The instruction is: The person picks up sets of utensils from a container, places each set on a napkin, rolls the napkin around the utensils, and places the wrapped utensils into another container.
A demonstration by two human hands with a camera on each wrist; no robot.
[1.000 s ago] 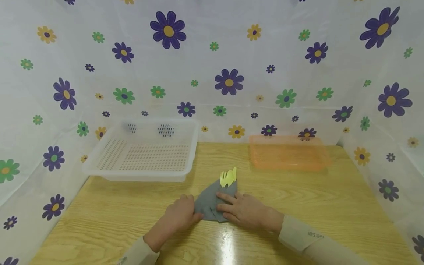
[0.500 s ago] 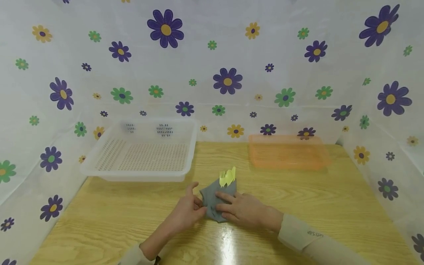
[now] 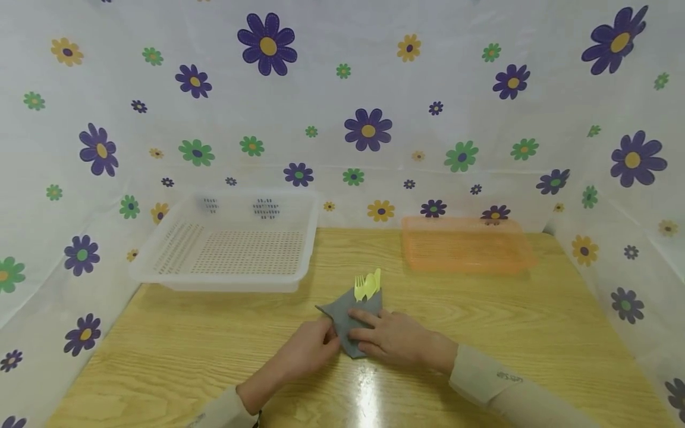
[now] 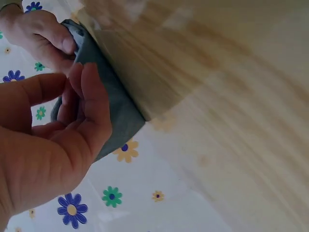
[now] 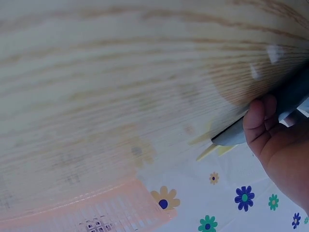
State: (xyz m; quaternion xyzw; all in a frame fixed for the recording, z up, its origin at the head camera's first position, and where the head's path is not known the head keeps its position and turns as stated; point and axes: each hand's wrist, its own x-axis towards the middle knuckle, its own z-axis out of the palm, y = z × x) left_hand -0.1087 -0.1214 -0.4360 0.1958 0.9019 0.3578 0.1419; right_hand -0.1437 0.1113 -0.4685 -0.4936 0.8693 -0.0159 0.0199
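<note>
A grey cloth napkin (image 3: 339, 310) lies folded on the wooden table, its left corner pointing outward. From its top stick out a yellow fork (image 3: 359, 288), a yellow spoon (image 3: 370, 286) and a yellow knife (image 3: 377, 279); their lower parts are hidden in the cloth. My left hand (image 3: 306, 352) pinches the napkin's lower left edge, fingers curled, as the left wrist view also shows. With fingers spread and fairly straight, my right hand (image 3: 398, 340) presses on the napkin's right side. Yellow cutlery tips (image 5: 207, 152) peek past the cloth in the right wrist view.
A white perforated basket (image 3: 225, 282) stands at the back left of the table (image 3: 481, 315). An orange basket (image 3: 465, 264) is at the back right. Flower-patterned white sheeting (image 3: 321, 89) encloses the back and sides.
My left hand let go of the napkin's left side, then moved right and took its lower left edge. That side now folds inward, with the corner standing out. The right hand stays in place.
</note>
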